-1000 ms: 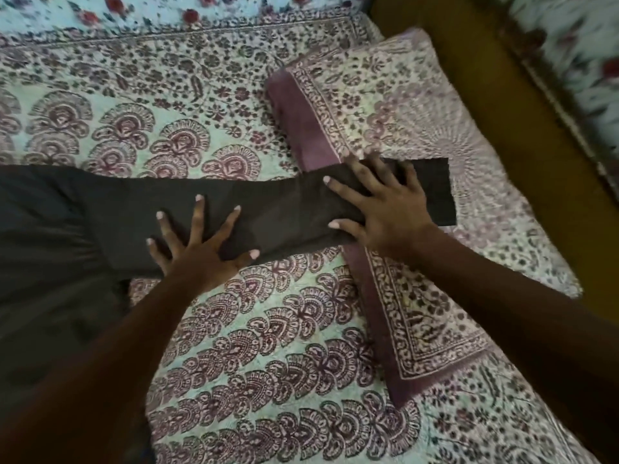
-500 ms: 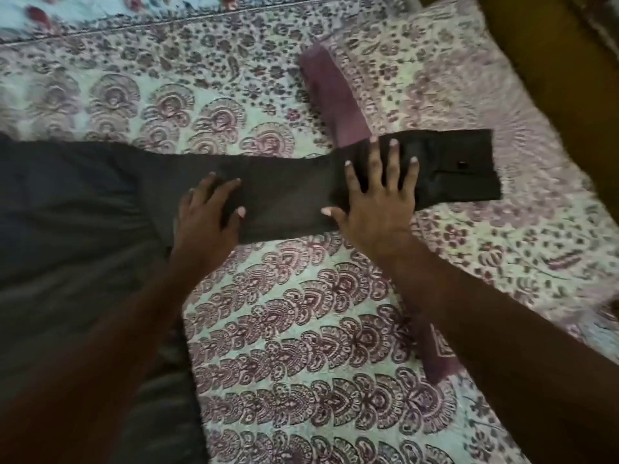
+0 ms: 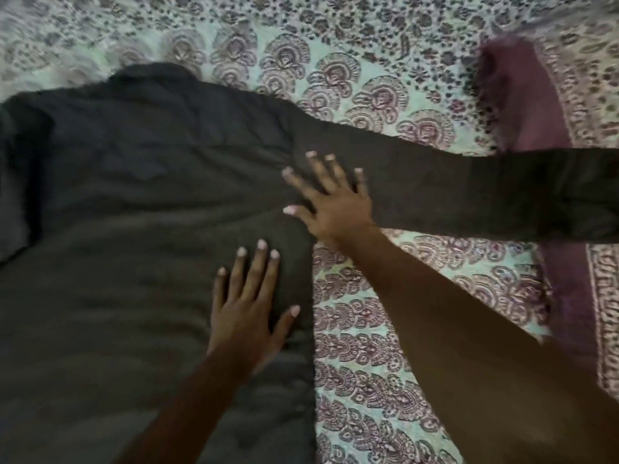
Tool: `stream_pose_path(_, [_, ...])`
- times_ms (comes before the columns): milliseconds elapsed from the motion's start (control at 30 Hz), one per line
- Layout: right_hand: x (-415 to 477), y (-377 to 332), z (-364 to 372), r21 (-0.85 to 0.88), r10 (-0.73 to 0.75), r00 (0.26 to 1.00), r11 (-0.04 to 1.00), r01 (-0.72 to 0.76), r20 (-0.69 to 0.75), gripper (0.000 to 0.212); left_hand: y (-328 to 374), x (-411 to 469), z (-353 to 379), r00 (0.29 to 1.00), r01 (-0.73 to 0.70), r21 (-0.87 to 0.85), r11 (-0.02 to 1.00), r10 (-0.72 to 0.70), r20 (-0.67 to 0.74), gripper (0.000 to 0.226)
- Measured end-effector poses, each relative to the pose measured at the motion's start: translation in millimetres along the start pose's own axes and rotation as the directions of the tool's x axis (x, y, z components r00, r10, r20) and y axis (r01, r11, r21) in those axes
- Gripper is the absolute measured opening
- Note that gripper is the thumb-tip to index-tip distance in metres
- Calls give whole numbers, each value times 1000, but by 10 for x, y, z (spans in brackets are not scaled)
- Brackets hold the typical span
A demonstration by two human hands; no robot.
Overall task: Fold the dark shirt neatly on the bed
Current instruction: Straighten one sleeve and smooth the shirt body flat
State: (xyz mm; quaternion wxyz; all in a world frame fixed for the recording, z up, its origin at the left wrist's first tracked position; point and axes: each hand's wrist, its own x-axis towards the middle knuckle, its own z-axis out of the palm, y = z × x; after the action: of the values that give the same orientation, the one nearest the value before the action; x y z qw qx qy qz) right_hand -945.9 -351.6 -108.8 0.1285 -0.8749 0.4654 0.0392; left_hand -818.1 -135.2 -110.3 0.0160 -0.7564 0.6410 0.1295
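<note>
Pressing on dark shirt [image 3: 134, 212], centre-left of frame, with left hand [image 3: 246, 313] and right hand [image 3: 331, 202], fingers straight, grasping nothing; seemingly not yet folded.

No legible text, label, brand or number on the dark shirt [image 3: 134, 212] or the patterned bedspread [image 3: 368, 329]

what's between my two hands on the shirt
In the head view, only fabric of the dark shirt: the left hand lies flat on its body, the right hand at the base of the sleeve, nothing else between.
</note>
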Motion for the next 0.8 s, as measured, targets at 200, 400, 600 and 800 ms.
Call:
stream_pose_path(200, [299, -121, -157, -71, 53, 998, 996, -56, -43, 82, -48, -337, -41, 996, -82, -88, 993, 78, -44, 75])
stream_pose_path(400, [-456, -567, 204, -238, -138, 986, 965, 112, -98, 71, -570, -362, -55, 999, 3, -21, 1000, -4, -42, 80])
stream_pose_path(600, [-1742, -705, 303, -253, -195, 980, 947, 200, 43, 74, -651, -1223, 106, 995, -99, -26, 995, 99, 14, 95])
stream_pose_path(800, [-1007, -825, 210, -193, -42, 995, 981, 25, -85, 79, -511, -1780, 209, 980, -186, -15, 982, 187, 71, 98])
